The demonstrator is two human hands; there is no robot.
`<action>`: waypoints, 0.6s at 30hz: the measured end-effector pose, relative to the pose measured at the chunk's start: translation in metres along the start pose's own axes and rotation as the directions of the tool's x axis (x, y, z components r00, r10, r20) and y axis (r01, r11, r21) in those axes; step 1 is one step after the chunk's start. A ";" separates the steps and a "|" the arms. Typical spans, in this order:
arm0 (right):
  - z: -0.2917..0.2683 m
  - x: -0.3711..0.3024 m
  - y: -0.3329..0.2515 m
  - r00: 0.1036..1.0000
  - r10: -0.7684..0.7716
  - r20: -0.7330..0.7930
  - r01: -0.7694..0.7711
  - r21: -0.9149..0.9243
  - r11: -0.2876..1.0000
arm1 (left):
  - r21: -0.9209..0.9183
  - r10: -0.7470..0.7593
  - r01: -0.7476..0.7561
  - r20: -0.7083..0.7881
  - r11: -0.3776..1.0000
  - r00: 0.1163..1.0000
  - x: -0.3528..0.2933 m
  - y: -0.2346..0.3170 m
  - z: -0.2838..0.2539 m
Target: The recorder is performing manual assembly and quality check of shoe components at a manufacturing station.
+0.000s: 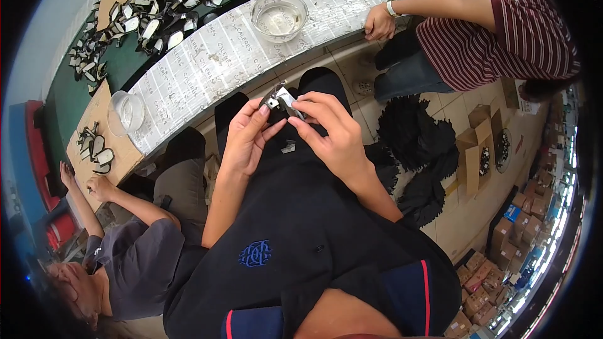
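Observation:
Above my lap, in front of the bench edge, both my hands are closed on one small glossy black-and-white piece [287,98]. It has a white flat face and a dark strap-like part; its exact kind I cannot make out. My left hand [249,130] pinches its left end between thumb and fingers. At its right side, my right hand [330,129] grips with thumb and fingertips. Some of the piece is hidden behind my fingers.
The bench [188,81] is covered with printed paper and bears a clear bowl [279,16] and a second clear bowl [125,113]. Behind lies a heap of black pieces with pale pads [151,28]. People sit on both sides. Black material [418,138] and an open carton [474,157] are on the floor.

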State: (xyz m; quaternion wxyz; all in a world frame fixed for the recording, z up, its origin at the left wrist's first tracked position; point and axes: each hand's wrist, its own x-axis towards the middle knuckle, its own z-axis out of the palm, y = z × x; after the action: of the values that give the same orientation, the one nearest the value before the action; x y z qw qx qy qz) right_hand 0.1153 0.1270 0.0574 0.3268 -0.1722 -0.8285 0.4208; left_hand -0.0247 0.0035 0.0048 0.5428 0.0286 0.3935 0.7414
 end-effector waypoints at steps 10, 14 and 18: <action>-0.018 0.000 0.003 0.988 0.026 -0.150 -0.050 -0.154 0.987 | 0.018 0.001 0.000 -0.032 1.000 0.999 -0.001 -0.001 -0.002; -0.020 0.002 -0.008 0.992 0.023 -0.123 -0.032 -0.072 0.997 | 0.020 0.009 -0.010 0.019 1.000 1.000 -0.001 -0.002 0.003; -0.011 0.003 -0.008 0.995 -0.103 0.000 0.103 -0.073 0.992 | 0.029 0.027 -0.029 0.078 0.999 0.997 -0.001 -0.006 0.000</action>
State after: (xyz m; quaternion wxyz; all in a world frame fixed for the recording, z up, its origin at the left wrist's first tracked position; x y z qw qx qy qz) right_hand 0.1205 0.1302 0.0695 0.3432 -0.1416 -0.8504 0.3728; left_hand -0.0201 0.0035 0.0015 0.5467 0.0710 0.3828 0.7413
